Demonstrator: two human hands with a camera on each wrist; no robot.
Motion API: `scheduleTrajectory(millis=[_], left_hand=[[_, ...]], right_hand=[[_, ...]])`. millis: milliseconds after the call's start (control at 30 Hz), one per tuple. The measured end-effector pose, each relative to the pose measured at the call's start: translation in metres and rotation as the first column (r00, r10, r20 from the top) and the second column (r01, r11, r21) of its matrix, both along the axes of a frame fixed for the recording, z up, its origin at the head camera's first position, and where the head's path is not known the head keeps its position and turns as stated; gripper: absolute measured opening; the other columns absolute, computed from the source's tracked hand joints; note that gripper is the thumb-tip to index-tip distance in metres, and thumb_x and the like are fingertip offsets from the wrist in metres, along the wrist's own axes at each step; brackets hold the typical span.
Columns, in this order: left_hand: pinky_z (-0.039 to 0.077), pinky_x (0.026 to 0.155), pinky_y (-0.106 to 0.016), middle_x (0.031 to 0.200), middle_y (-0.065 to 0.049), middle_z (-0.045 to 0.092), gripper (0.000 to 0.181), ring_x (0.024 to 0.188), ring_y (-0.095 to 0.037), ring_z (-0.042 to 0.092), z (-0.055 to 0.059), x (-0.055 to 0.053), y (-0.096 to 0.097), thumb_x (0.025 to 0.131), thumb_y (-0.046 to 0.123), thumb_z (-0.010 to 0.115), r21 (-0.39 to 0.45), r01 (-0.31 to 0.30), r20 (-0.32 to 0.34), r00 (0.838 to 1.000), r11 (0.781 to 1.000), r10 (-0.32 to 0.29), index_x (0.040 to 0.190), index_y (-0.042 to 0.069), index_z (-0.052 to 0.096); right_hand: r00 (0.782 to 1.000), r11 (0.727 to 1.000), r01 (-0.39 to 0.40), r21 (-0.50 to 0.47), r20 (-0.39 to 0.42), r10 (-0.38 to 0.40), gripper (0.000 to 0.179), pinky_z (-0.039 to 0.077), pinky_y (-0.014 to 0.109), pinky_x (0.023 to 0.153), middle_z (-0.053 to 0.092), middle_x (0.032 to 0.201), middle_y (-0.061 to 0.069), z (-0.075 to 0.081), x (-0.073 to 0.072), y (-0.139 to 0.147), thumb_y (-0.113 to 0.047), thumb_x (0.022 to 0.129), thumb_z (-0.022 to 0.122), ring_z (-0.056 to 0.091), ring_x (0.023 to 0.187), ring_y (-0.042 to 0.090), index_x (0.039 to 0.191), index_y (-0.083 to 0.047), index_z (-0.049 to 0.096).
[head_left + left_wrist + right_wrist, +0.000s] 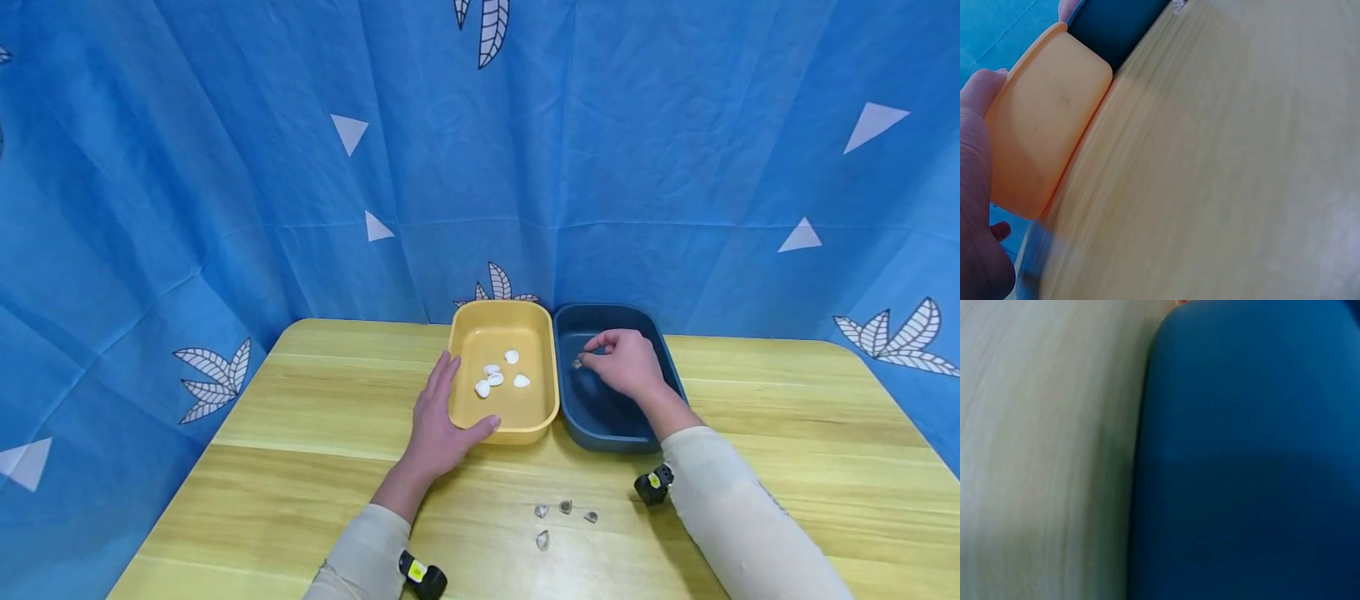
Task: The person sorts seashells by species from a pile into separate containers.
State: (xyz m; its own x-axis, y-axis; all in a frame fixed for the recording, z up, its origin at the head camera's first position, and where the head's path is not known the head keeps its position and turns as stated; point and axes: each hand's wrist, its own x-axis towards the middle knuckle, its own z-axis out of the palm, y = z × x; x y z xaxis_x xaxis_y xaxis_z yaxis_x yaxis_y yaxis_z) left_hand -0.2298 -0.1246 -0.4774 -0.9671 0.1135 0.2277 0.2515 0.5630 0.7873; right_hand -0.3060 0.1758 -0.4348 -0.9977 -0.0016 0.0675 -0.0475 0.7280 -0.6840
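Note:
My left hand (438, 425) lies against the near left corner of a yellow tub (543, 417), fingers stretched along its left side and thumb at the front rim. In the left wrist view the tub's outer wall (1054, 119) shows beside that hand. Inside the tub lie several white seashells (495, 378). My right hand (628, 362) reaches over a dark blue tub (600, 437) and pinches a small grey-brown seashell (577, 364) at its fingertips. The right wrist view holds mostly the blue tub's outer wall (1247, 444); the hand itself is hidden there.
Several small grey-brown seashells (543, 540) lie on the wooden table (300, 492) in front of the tubs. The two tubs stand side by side near the back edge. Behind the table hangs a blue curtain (465, 150) with leaf and triangle prints.

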Motion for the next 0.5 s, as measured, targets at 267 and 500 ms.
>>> scheduleTrajectory(millis=[267,500], left_hand=[[0.013,0.113,-0.062,0.166,0.004,0.009,0.104,0.147,-0.030,0.017,0.000,0.001,0.000,0.078,0.054,0.078,0.002,0.002,0.002,1.000,1.000,-0.002,0.159,0.019,0.024],[0.013,0.113,-0.061,0.166,0.008,0.008,0.104,0.148,-0.029,0.016,0.001,0.001,0.000,0.078,0.055,0.078,0.001,-0.008,0.024,1.000,1.000,0.008,0.160,0.021,0.024]], right_hand=[[1.000,1.000,-0.016,-0.002,0.002,0.016,0.020,0.046,0.037,0.067,0.068,0.099,0.012,0.005,0.004,0.002,-0.024,0.089,0.075,0.055,0.082,0.027,0.098,-0.007,0.077],[1.000,0.999,-0.027,-0.017,-0.011,0.027,0.019,0.050,0.043,0.075,0.069,0.103,0.015,0.014,0.014,0.002,-0.025,0.088,0.075,0.059,0.093,0.032,0.097,-0.009,0.076]])
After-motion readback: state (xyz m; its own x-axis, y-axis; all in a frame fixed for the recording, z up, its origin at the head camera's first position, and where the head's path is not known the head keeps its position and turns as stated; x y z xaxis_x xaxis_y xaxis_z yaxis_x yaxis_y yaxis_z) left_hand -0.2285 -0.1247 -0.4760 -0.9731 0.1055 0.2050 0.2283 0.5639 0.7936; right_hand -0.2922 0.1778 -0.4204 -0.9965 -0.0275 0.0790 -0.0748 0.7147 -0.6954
